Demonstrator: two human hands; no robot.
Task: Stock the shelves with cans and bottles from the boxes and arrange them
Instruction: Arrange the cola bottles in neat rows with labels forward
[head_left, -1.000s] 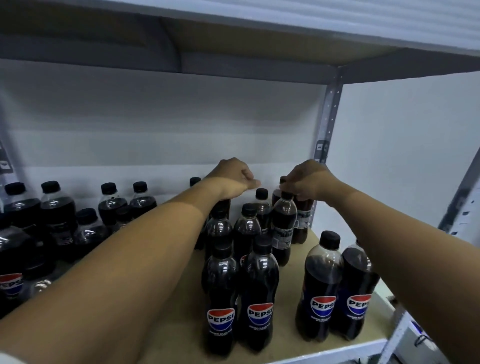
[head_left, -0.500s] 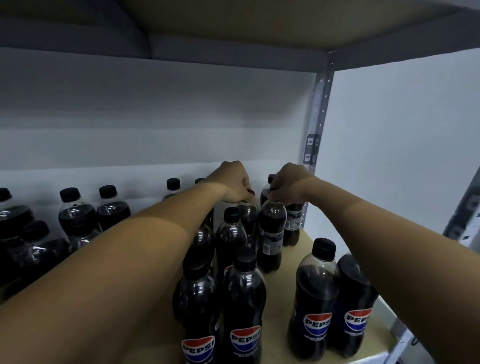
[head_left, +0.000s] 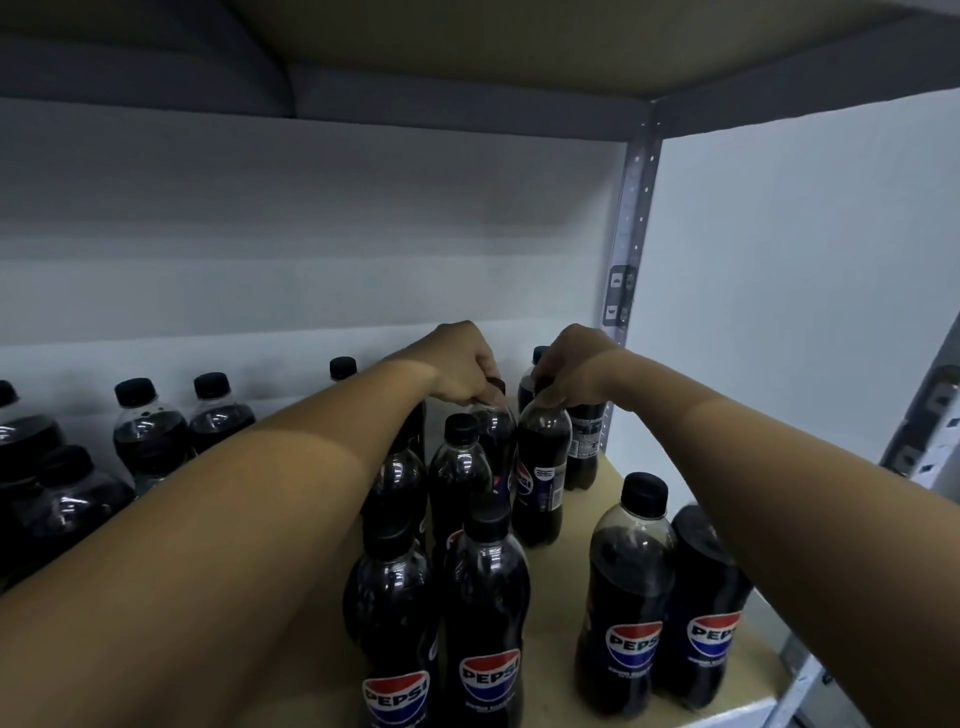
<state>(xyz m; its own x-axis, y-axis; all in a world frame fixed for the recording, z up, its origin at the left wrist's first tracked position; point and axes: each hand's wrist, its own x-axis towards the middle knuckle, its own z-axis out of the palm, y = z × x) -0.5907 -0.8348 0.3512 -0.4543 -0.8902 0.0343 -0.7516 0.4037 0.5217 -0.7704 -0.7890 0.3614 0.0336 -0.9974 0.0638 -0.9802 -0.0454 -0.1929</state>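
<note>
Both hands are reaching deep into the shelf (head_left: 597, 499), working on the arranging part of the job rather than fetching from a box. The left hand (head_left: 462, 371) is closing its fingers round the cap of a cola bottle (head_left: 493, 441) in the back of the middle cluster, and the right hand (head_left: 569, 371) is gripping the top of the bottle beside it (head_left: 540, 467), whose label is turning partly sideways. The two held bottles are standing upright on the wooden board, nearly touching each other, with another bottle (head_left: 584, 441) just behind them near the metal upright (head_left: 631, 234) at the back corner.

In front of them, more bottles are standing in a loose column: one with its cap showing (head_left: 460, 467), then a front pair (head_left: 488, 623) with labels facing out. A separate pair (head_left: 628, 597) is standing to the right near the shelf edge, and smaller bottles (head_left: 150, 431) are lining the back wall on the left.

The step looks like setting the rear bottles into straight rows. The next move probably calls for sliding or twisting both bottles until they are lining up with the column and showing their labels forward, keeping them upright so neighbours are not knocked over.
</note>
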